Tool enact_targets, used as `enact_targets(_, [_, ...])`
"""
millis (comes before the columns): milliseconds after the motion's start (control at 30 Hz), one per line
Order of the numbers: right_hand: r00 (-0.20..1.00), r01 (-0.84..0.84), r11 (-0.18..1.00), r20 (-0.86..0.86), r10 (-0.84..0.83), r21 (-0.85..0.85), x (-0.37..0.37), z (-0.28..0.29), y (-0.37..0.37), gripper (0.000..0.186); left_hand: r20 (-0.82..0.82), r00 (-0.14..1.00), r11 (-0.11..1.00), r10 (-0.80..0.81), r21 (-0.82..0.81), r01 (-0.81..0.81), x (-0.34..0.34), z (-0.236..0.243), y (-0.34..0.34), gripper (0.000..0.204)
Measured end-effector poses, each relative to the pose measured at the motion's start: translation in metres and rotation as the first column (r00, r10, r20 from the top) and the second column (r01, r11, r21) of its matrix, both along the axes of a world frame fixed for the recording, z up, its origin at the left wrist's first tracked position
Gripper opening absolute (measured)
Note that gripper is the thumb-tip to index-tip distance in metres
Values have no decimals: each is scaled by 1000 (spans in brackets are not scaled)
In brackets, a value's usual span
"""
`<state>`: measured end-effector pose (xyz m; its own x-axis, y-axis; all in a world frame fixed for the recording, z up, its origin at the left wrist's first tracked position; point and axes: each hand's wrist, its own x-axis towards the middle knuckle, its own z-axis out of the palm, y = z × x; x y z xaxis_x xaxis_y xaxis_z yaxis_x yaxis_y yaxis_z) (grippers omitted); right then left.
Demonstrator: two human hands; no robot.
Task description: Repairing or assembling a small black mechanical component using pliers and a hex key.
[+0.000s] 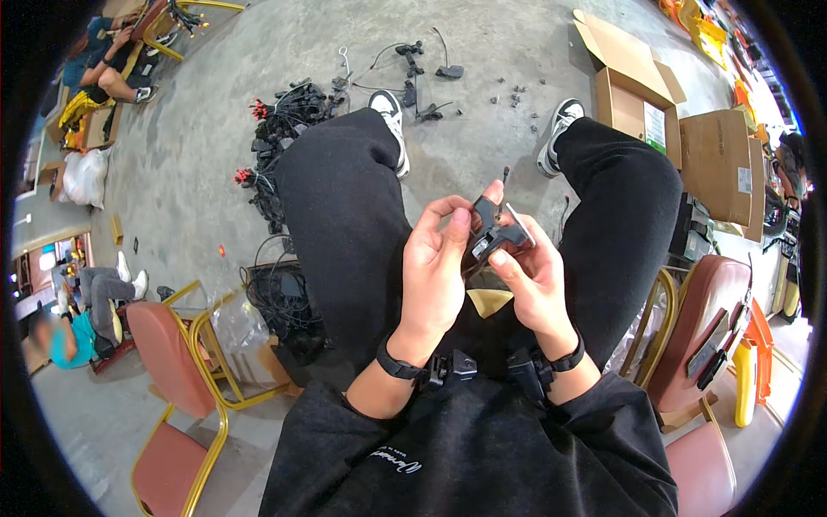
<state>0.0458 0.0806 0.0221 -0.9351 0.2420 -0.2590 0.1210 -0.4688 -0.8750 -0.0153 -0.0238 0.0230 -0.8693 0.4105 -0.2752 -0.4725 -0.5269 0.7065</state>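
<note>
Between my legs I hold a black angular plastic part (493, 234) with several arms, its exact kind unclear. My left hand (438, 263) is closed on its left side, thumb pressed against the front. On the other side my right hand (536, 280) grips it too, with the thumb on its lower edge. A flat piece with a pale edge (520, 222) stands up by the right fingers. Above the part, a thin dark lead with a reddish tip (506, 172) sticks up. Some fingertips are hidden behind the part.
A heap of black cabled parts with red tips (280, 138) lies on the floor by my left leg. Ahead are loose cabled pieces (413, 86) and small black bits (517, 93). Cardboard boxes (715, 159) stand at right; chairs (172, 370) flank me. Other people sit at far left.
</note>
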Motion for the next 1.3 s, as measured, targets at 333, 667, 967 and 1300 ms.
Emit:
enact_targets(333, [998, -60, 975, 47, 51, 213, -1, -1, 2, 39, 62, 994, 996, -91, 31, 89, -8, 3, -13, 20])
enact_targets(667, [986, -7, 914, -149, 73, 406, 6, -5, 4, 44, -124, 974, 981, -192, -20, 191, -7, 16, -18, 17])
enact_targets(967, [968, -61, 993, -236, 85, 106, 13, -19, 11, 50, -66, 982, 983, -177, 35, 180, -8, 0, -22, 14])
enact_targets(1300, [966, 15, 965, -253, 54, 260, 15, -10, 11, 49, -47, 987, 975, -153, 155, 159, -5, -1, -21, 15])
